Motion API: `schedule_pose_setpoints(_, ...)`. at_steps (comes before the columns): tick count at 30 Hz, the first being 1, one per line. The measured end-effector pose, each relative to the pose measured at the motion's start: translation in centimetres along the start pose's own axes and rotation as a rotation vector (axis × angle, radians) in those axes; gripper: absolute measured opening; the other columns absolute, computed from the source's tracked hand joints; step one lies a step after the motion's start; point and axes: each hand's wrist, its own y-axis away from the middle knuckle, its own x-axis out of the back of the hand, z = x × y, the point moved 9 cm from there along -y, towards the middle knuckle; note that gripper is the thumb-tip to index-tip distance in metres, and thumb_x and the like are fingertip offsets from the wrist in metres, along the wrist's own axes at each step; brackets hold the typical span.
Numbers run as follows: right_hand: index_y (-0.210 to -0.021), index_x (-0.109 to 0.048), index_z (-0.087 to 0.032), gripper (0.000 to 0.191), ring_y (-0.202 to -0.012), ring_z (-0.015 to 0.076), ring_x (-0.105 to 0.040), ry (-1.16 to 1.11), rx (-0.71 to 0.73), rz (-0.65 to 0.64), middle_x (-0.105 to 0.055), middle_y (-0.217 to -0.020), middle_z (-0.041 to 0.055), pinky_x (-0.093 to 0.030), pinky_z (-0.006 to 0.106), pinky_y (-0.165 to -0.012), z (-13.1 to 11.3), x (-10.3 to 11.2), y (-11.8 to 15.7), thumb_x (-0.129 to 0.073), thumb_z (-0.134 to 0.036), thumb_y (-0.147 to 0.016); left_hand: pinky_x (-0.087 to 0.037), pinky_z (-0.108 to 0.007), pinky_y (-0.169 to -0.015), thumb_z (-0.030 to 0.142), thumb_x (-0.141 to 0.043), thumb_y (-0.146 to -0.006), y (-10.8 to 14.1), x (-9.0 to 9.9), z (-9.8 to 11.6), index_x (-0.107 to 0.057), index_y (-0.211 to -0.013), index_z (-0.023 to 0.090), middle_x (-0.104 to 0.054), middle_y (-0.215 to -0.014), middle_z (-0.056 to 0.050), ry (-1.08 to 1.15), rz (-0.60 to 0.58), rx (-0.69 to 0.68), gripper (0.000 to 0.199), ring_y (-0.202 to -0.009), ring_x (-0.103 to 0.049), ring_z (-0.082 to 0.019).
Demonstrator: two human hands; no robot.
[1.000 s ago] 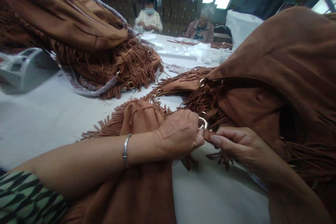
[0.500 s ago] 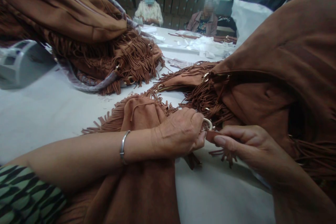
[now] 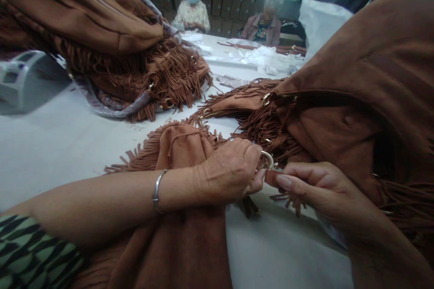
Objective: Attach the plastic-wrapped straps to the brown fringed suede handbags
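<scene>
My left hand (image 3: 233, 169) is closed around a metal ring (image 3: 267, 159), whose curved edge shows past the fingers. Between thumb and fingers, my right hand (image 3: 315, 185) pinches a short brown leather strap (image 3: 271, 177), its end close to the ring. Whether the strap touches the ring I cannot tell. A brown fringed suede bag (image 3: 190, 235) lies under my left forearm, its fringe spread on the white table (image 3: 278, 244). The left palm and whatever else it covers are hidden.
Another brown fringed bag (image 3: 339, 122) rises at the right, and a pile of fringed bags (image 3: 135, 63) stands at the left. A clear plastic-like sheet (image 3: 34, 81) is at the left edge. Two people sit across the table, near white wrapping (image 3: 264, 56) and a white sack (image 3: 322, 22).
Both hands stay nearly in place. My left hand has shifted slightly left, and a little more of the ring and the strap's end shows between the hands.
</scene>
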Motion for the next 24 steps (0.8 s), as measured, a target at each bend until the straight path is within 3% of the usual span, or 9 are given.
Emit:
schedule_pose_setpoints(7, -0.061, -0.064, -0.014, 0.037, -0.051, 0.0085, -0.042, -0.081, -0.023, 0.114, -0.052, -0.054, 0.0005, -0.031, 0.019, -0.046, 0.3, 0.4, 0.0, -0.07, -0.049, -0.072, -0.047, -0.033, -0.067, 0.021, -0.039, -0.083, -0.2, 0.5, 0.0, -0.053, -0.087, 0.009, -0.057, -0.08, -0.011, -0.057, 0.063, -0.042, 0.018, -0.077, -0.053, -0.022)
schedule_pose_setpoints(14, -0.064, -0.066, -0.015, 0.032, -0.049, 0.0096, -0.044, -0.179, -0.058, 0.203, -0.056, -0.057, 0.003, -0.032, 0.02, -0.042, 0.1, 0.5, 0.3, -0.072, -0.045, -0.07, -0.048, -0.035, -0.071, 0.02, -0.037, -0.085, -0.4, -0.3, 0.1, -0.052, -0.089, 0.008, -0.057, -0.081, -0.012, -0.019, -0.035, -0.14, 0.02, -0.079, -0.054, -0.023)
schedule_pose_setpoints(17, -0.063, -0.063, -0.014, 0.034, -0.043, 0.0067, -0.037, -0.266, -0.083, 0.26, -0.049, -0.052, 0.0009, -0.024, 0.018, -0.038, 1.0, 0.8, 0.1, -0.075, -0.046, -0.066, -0.047, -0.034, -0.07, 0.019, -0.035, -0.085, -0.5, -0.1, 0.2, -0.053, -0.089, 0.007, -0.057, -0.079, -0.011, -0.015, -0.019, -0.18, 0.022, -0.077, -0.054, -0.022)
schedule_pose_setpoints(20, -0.062, -0.062, -0.013, 0.035, -0.038, 0.0026, -0.022, -0.328, -0.102, 0.216, -0.039, -0.047, -0.0033, -0.011, 0.018, -0.036, 1.6, 0.6, -0.3, -0.075, -0.046, -0.065, -0.045, -0.031, -0.068, 0.02, -0.035, -0.086, -0.5, -0.1, 0.4, -0.054, -0.086, 0.008, -0.056, -0.077, -0.01, -0.019, -0.024, -0.214, 0.022, -0.074, -0.053, -0.02)
schedule_pose_setpoints(24, -0.054, -0.055, -0.014, 0.038, -0.039, 0.002, -0.016, -0.392, -0.138, 0.132, -0.034, -0.047, -0.0046, -0.006, 0.019, -0.035, 1.8, 0.3, -0.5, -0.073, -0.044, -0.068, -0.045, -0.032, -0.07, 0.028, -0.042, -0.089, -0.3, -0.8, 0.7, -0.054, -0.09, 0.009, -0.058, -0.083, -0.01, -0.004, -0.126, -0.202, 0.023, -0.077, -0.053, -0.021)
